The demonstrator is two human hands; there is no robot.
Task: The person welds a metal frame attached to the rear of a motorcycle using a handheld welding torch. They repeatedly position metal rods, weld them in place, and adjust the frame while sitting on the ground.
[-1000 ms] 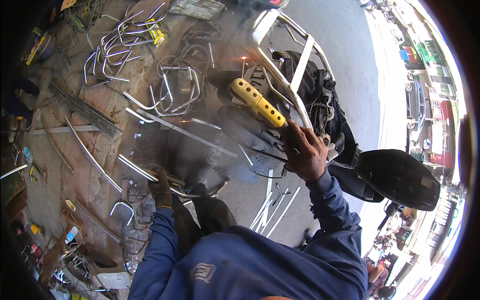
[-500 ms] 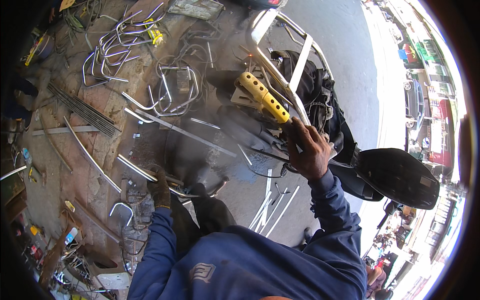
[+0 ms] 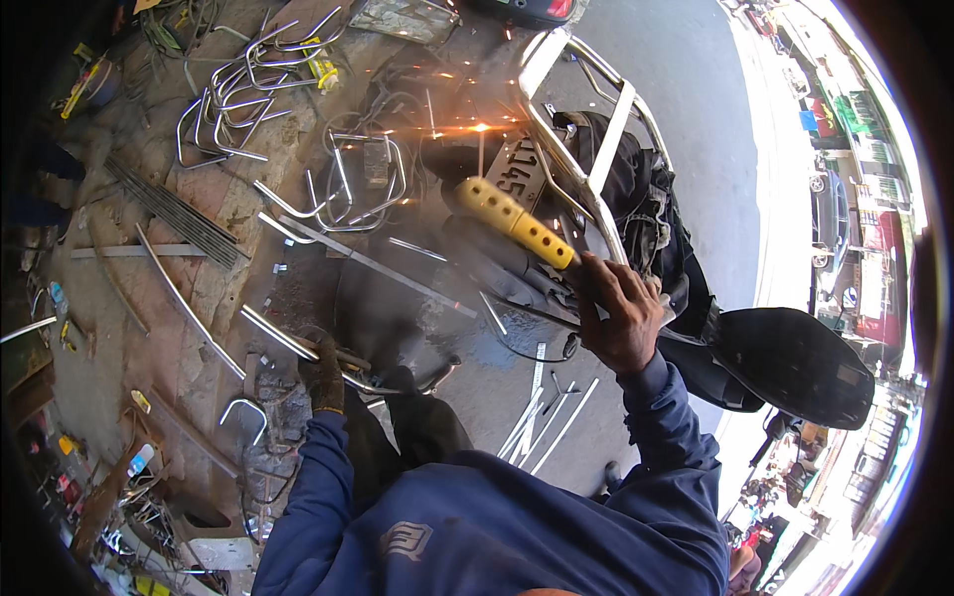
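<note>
My bare right hand point(image 3: 628, 316) is closed round the grip of a yellow welding electrode holder point(image 3: 517, 224) with holes in its sleeve. A thin electrode point(image 3: 482, 154) stands up from its far end, with a bright glow and sparks at the tip; what the tip touches is unclear. Just beyond lies a shiny tubular frame point(image 3: 608, 134) on a parked motorcycle. Lower left, my left hand point(image 3: 322, 377) in a dark, worn glove is closed on a bent metal tube point(image 3: 273, 330), which runs on past it to the right. Its fingertips are partly hidden in shadow.
Bent shiny tubes point(image 3: 234, 104) lie piled at the far left, with more beside cables in the middle. Straight dark bars point(image 3: 174, 211) and a flat strip point(image 3: 373, 264) cross the ground. White rods point(image 3: 547, 422) lie near my right arm. The motorcycle's black seat point(image 3: 792, 368) juts out right.
A small orange point at the electrode has become a bright burst of sparks. The holder has shifted slightly left and down. My left hand keeps its grip on the tube.
</note>
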